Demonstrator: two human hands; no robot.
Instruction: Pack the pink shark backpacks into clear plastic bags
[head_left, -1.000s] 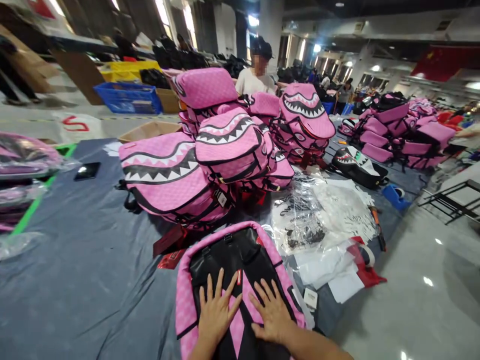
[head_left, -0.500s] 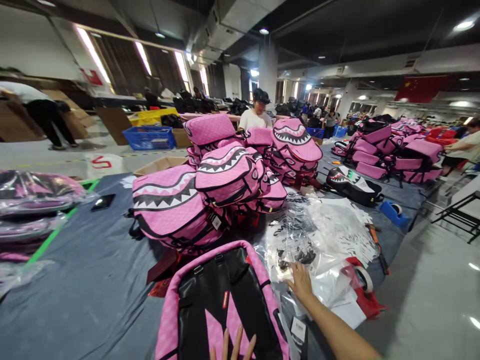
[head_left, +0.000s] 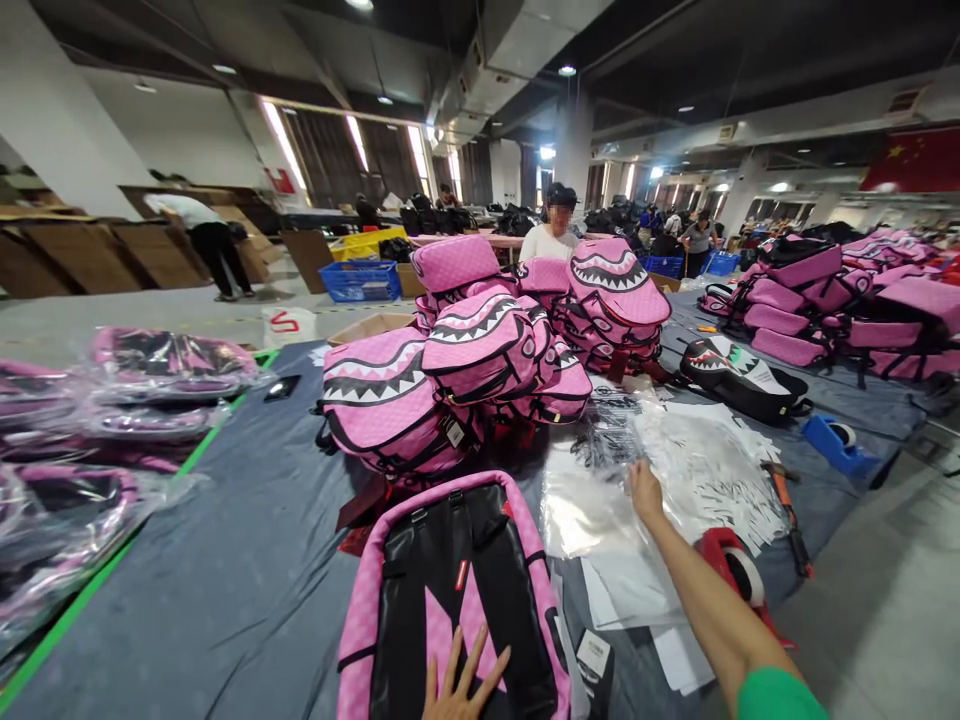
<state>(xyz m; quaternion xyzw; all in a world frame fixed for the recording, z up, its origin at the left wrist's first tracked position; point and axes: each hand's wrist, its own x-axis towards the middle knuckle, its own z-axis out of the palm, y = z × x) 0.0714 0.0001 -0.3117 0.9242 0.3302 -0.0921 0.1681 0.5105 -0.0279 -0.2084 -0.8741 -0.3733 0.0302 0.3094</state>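
A pink and black backpack [head_left: 405, 570] lies in front of me, its black strap side up. My left hand [head_left: 461, 685] rests flat on its lower part, fingers spread. Over to the right, my right hand [head_left: 645, 492] is closed on the edge of a clear plastic bag [head_left: 574, 505], which lies among other clear bags with dark print. Beside that hand spreads a heap of white paper tags [head_left: 712, 460]. A white label [head_left: 594, 655] sits by the backpack's right edge.
Pink shark-mouth backpacks [head_left: 382, 390] are piled ahead. To the right are a black backpack [head_left: 739, 375], a blue tape dispenser [head_left: 836, 445], a hammer [head_left: 787, 510] and a red tape dispenser [head_left: 739, 575]. Plastic-wrapped backpacks [head_left: 172, 365] stand left, near a phone [head_left: 281, 388]. A co-worker [head_left: 551, 235] is behind the pile.
My right hand has moved farther forward with the plastic bag, which now lies flatter and farther from me. The view has turned left. My left hand stays on the backpack.
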